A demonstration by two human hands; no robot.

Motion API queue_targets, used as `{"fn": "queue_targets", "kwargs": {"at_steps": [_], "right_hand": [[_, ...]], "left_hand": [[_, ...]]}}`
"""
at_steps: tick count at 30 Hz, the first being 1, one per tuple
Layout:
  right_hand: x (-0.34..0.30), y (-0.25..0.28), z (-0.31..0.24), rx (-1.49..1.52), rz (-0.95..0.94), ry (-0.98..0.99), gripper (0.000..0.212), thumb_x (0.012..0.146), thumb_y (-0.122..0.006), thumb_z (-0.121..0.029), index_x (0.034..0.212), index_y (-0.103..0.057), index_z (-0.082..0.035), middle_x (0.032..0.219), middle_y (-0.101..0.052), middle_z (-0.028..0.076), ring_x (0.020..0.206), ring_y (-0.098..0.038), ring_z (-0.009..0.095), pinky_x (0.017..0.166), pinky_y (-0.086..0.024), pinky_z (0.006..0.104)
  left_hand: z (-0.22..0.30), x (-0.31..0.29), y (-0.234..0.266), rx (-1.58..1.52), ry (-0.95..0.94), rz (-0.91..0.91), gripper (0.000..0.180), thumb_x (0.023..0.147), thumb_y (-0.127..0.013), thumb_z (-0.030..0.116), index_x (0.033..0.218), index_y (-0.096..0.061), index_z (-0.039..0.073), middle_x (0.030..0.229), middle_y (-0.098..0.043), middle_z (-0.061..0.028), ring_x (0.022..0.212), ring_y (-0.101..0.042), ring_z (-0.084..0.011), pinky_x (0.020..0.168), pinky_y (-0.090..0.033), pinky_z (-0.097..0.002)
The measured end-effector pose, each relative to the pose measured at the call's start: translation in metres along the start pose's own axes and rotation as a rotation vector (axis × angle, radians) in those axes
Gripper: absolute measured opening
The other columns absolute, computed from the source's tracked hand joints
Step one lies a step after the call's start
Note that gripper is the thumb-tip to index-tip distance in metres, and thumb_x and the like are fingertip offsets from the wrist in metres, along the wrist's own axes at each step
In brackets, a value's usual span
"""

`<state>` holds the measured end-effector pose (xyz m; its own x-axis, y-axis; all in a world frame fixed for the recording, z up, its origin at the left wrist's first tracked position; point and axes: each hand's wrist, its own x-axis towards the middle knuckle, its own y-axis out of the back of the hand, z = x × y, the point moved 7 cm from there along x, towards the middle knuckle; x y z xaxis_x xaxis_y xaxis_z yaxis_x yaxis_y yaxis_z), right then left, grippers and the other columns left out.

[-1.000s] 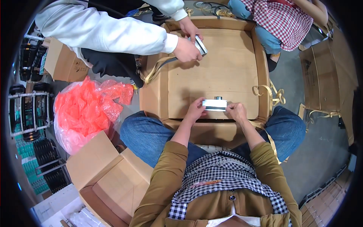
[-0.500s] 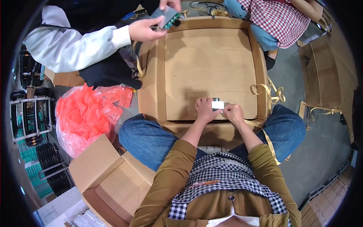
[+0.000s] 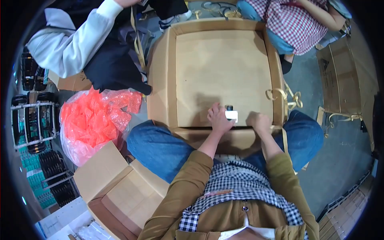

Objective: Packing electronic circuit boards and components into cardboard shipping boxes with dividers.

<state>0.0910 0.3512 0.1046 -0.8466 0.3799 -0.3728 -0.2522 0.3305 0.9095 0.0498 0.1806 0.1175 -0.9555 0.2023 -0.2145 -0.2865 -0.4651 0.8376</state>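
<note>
My left hand [image 3: 218, 119] grips a small block-like piece [image 3: 231, 115] with a bright white face and a dark end. It holds this low over the near part of a large shallow cardboard box [image 3: 162, 88], whose raised rim runs all round. What the white face carries is washed out by glare. Just to the right, apart from the piece, my right hand [image 3: 260, 122] is curled closed near the box's front rim. Motion blurs its fingertips, and whatever they may hold is hidden.
Yellow strapping [image 3: 294, 98] coils along the box's right side. To the left lie a red plastic bag heap [image 3: 94, 114] and an open carton [image 3: 124, 196]. One co-worker's sleeve [image 3: 94, 32] is at upper left; another person in a checked garment [image 3: 296, 26] sits at upper right.
My right hand has moved right, away from the white-faced piece, and curled. My left hand stays almost in place. The co-worker at upper left has drawn the green-edged item up and away.
</note>
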Motion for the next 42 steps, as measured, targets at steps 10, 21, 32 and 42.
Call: {"fn": "queue_targets", "kwargs": {"at_steps": [10,21,32,42], "right_hand": [[-0.026,0.154,-0.014,0.283,0.356,0.434,0.016,0.074,-0.062,-0.019,0.065,-0.058,-0.006,0.056,-0.057,0.015,0.055,-0.059,0.033,0.051,-0.047,0.0409],[0.002,0.165,0.038,0.556,0.319,0.302,0.014,0.072,-0.066,-0.016,0.066,-0.062,-0.004,0.058,-0.06,0.012,0.051,-0.06,0.026,0.049,-0.047,0.0342],[0.003,0.175,0.022,0.546,0.325,0.411,0.014,0.073,-0.066,-0.017,0.068,-0.063,-0.004,0.058,-0.06,0.012,0.05,-0.06,0.025,0.051,-0.048,0.0341],[-0.018,0.166,0.017,0.696,0.143,0.375,0.018,0.079,-0.061,-0.015,0.091,-0.065,-0.001,0.075,-0.064,0.011,0.064,-0.06,0.018,0.058,-0.047,0.0288]], "left_hand": [[-0.025,0.019,-0.002,-0.08,-0.182,0.042,0.054,0.058,-0.077,0.039,0.095,-0.059,0.005,0.123,-0.04,-0.0164,0.111,-0.038,-0.0346,0.093,-0.032,-0.0462],[-0.086,0.027,-0.049,-1.098,0.728,-0.643,0.037,0.079,-0.066,0.03,0.101,-0.054,0.002,0.092,-0.058,-0.0122,0.07,-0.059,-0.0225,0.054,-0.05,-0.029],[-0.07,0.151,-0.004,-1.534,0.689,-0.285,0.033,0.094,-0.039,0.019,0.116,-0.038,-0.006,0.105,-0.052,-0.0203,0.082,-0.06,-0.0307,0.066,-0.058,-0.0362],[-0.102,0.136,0.011,-1.4,1.005,0.006,0.034,0.094,-0.039,0.021,0.121,-0.038,-0.001,0.106,-0.052,-0.0205,0.083,-0.06,-0.0287,0.065,-0.057,-0.0359]]}}
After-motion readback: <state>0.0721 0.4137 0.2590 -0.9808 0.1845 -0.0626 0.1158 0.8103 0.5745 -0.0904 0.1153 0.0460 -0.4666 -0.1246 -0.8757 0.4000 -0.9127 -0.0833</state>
